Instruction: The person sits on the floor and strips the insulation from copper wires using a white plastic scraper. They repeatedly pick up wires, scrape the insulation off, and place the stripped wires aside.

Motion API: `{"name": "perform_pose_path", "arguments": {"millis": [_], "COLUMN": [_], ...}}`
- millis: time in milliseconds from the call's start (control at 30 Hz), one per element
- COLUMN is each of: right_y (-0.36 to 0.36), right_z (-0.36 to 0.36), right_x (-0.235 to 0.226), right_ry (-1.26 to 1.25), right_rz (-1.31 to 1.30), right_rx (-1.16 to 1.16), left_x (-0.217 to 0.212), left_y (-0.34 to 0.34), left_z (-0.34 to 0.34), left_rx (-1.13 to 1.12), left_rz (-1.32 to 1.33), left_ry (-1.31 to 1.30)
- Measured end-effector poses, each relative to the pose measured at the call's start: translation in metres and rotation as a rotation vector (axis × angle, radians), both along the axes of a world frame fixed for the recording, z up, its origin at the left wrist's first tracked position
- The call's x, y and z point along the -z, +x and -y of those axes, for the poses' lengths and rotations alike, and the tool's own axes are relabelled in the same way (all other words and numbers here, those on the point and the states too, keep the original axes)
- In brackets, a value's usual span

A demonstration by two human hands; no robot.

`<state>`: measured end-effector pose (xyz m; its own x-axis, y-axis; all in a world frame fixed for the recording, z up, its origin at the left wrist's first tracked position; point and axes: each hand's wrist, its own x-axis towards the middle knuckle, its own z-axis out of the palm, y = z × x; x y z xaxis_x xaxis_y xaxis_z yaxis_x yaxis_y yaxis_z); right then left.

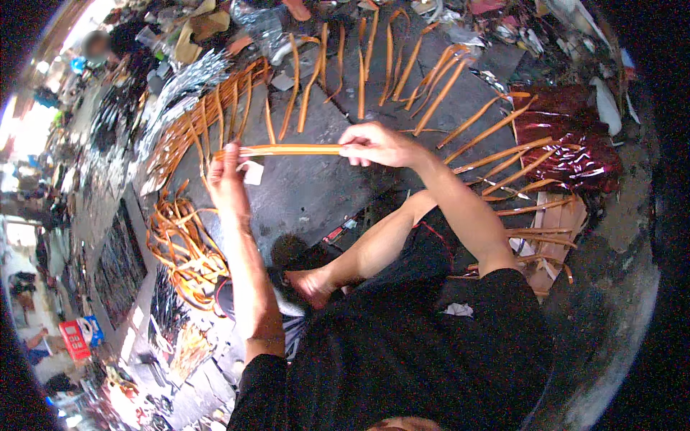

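Observation:
A long orange strip (291, 150) is stretched level between my two hands over the dark floor slab (309, 190). My left hand (227, 176) pinches its left end. Gripping the strip's right end is my right hand (377, 144). Several more orange strips (402, 68) lie fanned out on the slab in an arc beyond my hands. A small white scrap (252, 172) lies just beside my left hand. My bare foot (310, 285) rests below the slab.
A tangled heap of orange strips (183, 248) lies to the left. Dark red glossy sheet material (575, 144) sits at right with more strips across it. Clutter and scraps line the far edge. Another person (108, 47) is at the far upper left.

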<state>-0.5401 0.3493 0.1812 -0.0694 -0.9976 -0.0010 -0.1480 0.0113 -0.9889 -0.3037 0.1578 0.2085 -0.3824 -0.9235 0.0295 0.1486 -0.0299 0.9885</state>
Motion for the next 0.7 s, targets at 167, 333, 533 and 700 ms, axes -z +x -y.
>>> {"name": "perform_pose_path", "arguments": {"millis": [167, 333, 533, 700], "right_y": [-0.016, -0.033, -0.001, 0.12], "right_z": [-0.027, -0.05, -0.049, 0.016], "right_x": [0.005, 0.011, 0.005, -0.032], "right_ry": [0.11, 0.185, 0.014, -0.402], "right_rz": [-0.156, -0.167, -0.851, -0.427], "right_rx": [0.008, 0.076, 0.314, 0.319], "left_x": [-0.007, -0.015, -0.01, -0.006], "left_y": [0.071, 0.09, 0.046, 0.02], "left_z": [0.045, 0.041, -0.016, -0.068], "left_rx": [-0.057, -0.055, 0.191, 0.255], "left_rz": [-0.068, -0.014, 0.221, 0.101], "left_ry": [-0.009, -0.005, -0.192, -0.099]}}
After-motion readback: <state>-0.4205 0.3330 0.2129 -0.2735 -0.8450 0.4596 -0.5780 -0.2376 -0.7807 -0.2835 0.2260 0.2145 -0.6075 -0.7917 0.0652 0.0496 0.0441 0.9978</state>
